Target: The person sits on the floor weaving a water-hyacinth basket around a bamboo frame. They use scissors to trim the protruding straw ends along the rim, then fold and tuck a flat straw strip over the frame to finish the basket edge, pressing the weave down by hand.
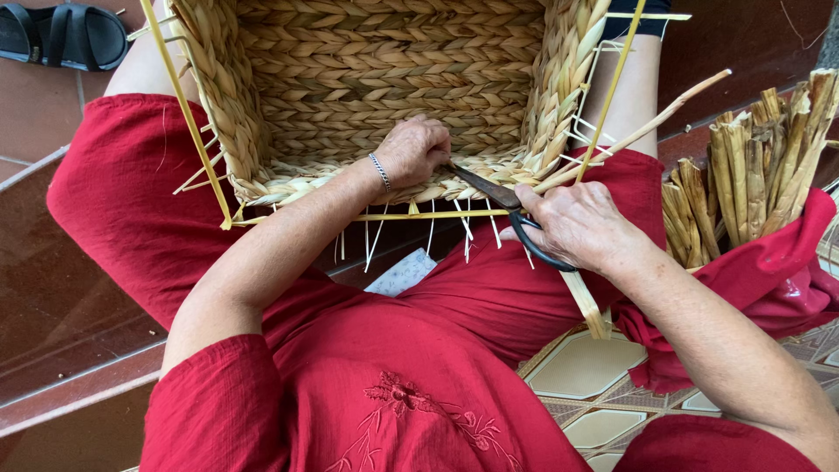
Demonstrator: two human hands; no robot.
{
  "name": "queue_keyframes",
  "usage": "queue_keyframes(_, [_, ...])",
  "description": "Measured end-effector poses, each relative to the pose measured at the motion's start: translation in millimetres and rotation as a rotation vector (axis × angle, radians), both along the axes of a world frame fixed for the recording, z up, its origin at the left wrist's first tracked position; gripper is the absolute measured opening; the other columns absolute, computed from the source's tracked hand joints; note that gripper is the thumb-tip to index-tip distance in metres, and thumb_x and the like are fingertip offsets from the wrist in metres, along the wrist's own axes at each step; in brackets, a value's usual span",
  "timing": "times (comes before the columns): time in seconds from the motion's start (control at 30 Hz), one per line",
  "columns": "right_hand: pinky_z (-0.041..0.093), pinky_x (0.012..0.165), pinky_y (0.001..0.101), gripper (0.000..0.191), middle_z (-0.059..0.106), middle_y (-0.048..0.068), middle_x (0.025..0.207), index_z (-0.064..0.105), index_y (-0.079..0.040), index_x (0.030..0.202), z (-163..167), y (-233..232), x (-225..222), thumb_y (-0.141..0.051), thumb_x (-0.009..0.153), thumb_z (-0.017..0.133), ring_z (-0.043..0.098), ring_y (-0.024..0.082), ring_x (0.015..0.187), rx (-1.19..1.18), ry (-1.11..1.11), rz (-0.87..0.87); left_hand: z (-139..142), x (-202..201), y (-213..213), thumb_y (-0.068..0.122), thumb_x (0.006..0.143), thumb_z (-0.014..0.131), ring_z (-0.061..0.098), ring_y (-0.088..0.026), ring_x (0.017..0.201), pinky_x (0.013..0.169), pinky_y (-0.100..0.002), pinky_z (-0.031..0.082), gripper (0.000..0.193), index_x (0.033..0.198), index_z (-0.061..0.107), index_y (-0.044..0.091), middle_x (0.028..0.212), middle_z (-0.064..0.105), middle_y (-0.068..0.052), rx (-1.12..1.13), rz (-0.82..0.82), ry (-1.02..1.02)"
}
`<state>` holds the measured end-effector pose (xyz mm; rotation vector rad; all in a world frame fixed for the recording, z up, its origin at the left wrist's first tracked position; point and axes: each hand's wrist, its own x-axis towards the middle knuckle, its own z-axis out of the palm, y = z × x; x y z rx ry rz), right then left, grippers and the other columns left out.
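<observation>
A square woven straw basket (384, 79) rests on my lap, its open side towards me, on a yellow wire frame (188, 118). My left hand (416, 149), with a silver bracelet on the wrist, is closed on the basket's near rim. In my right hand (578, 225) are black-handled scissors (498, 199), their blades pointing left at the rim beside my left fingers. A long dried straw strand (638, 131) runs from the rim up to the right, and its flat end hangs below my right hand.
A bundle of dried straw stalks (752, 166) lies on red cloth (769, 271) at the right. Black sandals (65, 35) sit on the red tile floor at top left. Patterned tiles (585, 376) show at lower right. A pale paper scrap (404, 273) lies on my lap.
</observation>
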<state>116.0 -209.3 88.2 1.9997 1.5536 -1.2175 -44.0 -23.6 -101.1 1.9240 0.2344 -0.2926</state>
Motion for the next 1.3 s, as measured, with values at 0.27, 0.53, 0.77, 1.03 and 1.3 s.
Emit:
queue_keyframes(0.27, [0.054,0.066,0.0552,0.073,0.072,0.02,0.089,0.059,-0.011,0.135,17.5,0.4,11.0,-0.062,0.083,0.068,0.072,0.041,0.078,0.092,0.013,-0.154,-1.4,-1.3,68.5,-0.011,0.086,0.056,0.068,-0.023,0.097,0.085,-0.033,0.062,0.048,0.128,0.056,0.014,0.109,0.069,-0.011,0.144,0.086,0.531])
queue_keyframes(0.53, [0.055,0.075,0.0534,0.089,0.069,0.023,0.097,0.057,-0.018,0.142,22.2,19.6,9.7,-0.072,0.072,0.071,0.07,0.042,0.092,-0.061,0.065,-0.136,-0.8,-30.6,61.7,0.035,0.094,0.074,0.07,-0.019,0.099,0.094,-0.035,0.054,0.03,0.119,0.074,0.019,0.114,0.076,-0.003,0.015,-0.359,0.546])
queue_keyframes(0.77, [0.054,0.073,0.054,0.086,0.07,0.02,0.09,0.06,-0.017,0.139,11.5,27.7,6.8,-0.07,0.072,0.071,0.069,0.042,0.088,-0.027,0.155,-0.109,-7.6,-35.0,52.2,0.023,0.086,0.079,0.072,-0.021,0.092,0.085,-0.036,0.056,0.014,0.095,0.077,0.013,0.098,0.076,-0.005,-0.07,-0.167,0.355])
queue_keyframes(1.03, [0.052,0.065,0.0559,0.076,0.068,0.022,0.07,0.066,-0.011,0.131,-3.2,35.6,2.5,-0.067,0.078,0.07,0.069,0.044,0.073,0.034,0.175,-0.079,-12.0,-34.9,45.2,0.017,0.082,0.082,0.069,-0.021,0.094,0.086,-0.036,0.055,0.01,0.088,0.077,0.011,0.092,0.073,-0.003,-0.125,-0.047,0.164])
queue_keyframes(1.3, [0.05,0.059,0.053,0.06,0.066,0.018,0.063,0.068,-0.012,0.124,-8.0,23.7,1.5,-0.06,0.088,0.068,0.068,0.04,0.066,0.1,0.158,-0.017,0.0,-16.3,58.6,0.012,0.087,0.075,0.075,-0.009,0.085,0.079,-0.025,0.058,0.005,0.084,0.076,0.016,0.091,0.079,0.002,-0.272,0.247,0.433])
